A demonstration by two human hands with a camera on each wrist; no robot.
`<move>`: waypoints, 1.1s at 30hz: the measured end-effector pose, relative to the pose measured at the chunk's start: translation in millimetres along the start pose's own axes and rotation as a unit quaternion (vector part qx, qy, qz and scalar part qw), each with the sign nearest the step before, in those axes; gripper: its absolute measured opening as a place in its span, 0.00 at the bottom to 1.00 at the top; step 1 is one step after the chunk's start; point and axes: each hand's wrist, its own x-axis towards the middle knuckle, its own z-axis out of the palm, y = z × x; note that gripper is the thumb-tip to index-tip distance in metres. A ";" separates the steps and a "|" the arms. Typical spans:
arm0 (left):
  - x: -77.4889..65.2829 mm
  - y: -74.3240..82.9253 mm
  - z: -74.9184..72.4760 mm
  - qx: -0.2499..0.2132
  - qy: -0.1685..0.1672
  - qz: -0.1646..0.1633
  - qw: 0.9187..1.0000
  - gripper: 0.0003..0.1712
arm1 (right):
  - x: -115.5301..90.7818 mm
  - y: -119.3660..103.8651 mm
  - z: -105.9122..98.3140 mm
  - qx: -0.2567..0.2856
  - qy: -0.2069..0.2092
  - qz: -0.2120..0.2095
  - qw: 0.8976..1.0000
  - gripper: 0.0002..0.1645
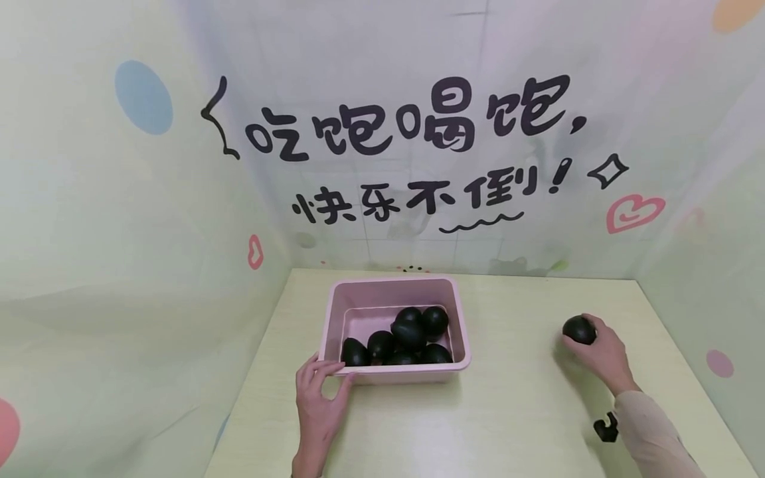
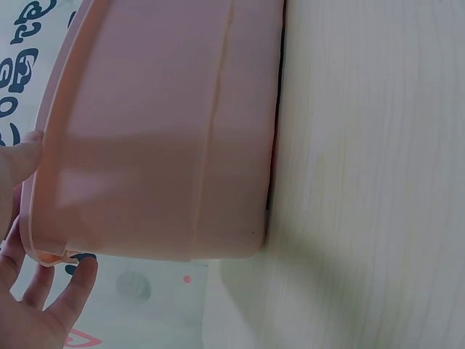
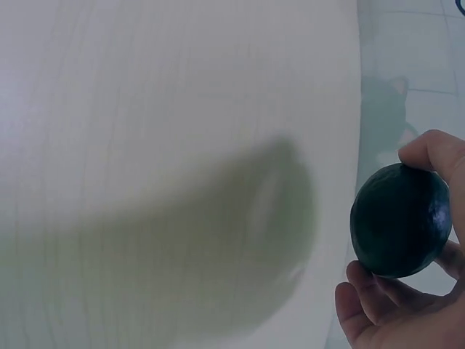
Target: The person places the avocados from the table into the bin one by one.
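Note:
A dark, nearly black avocado (image 1: 578, 330) is held in my right hand (image 1: 606, 355), over the right part of the table. In the right wrist view the avocado (image 3: 398, 222) sits between thumb and fingers, raised off the tabletop, its shadow lying apart from it. My left hand (image 1: 317, 401) grips the front left corner of a pink plastic bin (image 1: 406, 377). The left wrist view shows thumb and fingers on either side of that corner of the bin (image 2: 160, 145). Several dark avocados (image 1: 409, 334) lie heaped inside, mostly towards the front and right.
The pale wood-grain table (image 1: 508, 411) meets a printed cloth backdrop (image 1: 388, 66) with large dark lettering. Cloth side walls (image 1: 119, 332) stand to the left and right. A small black strap-like piece (image 1: 606, 428) shows beside the right sleeve (image 1: 648, 431).

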 end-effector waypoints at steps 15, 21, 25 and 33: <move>-0.3 -2.2 0.9 0.002 0.008 0.017 1.000 0.17 | -5.4 -24.7 -3.4 0.006 -0.001 -0.030 1.000 0.48; -0.3 -1.8 0.3 0.001 0.009 0.014 1.000 0.17 | -5.8 -33.3 -5.0 0.001 -0.006 -0.052 0.999 0.47; 0.3 -0.5 -0.2 -0.004 0.005 0.006 1.000 0.17 | -8.6 -39.3 -3.3 -0.001 -0.009 -0.064 0.998 0.46; 0.7 -0.4 0.7 -0.005 0.013 0.020 1.000 0.17 | -14.5 -53.5 -5.6 -0.003 -0.016 -0.083 0.996 0.46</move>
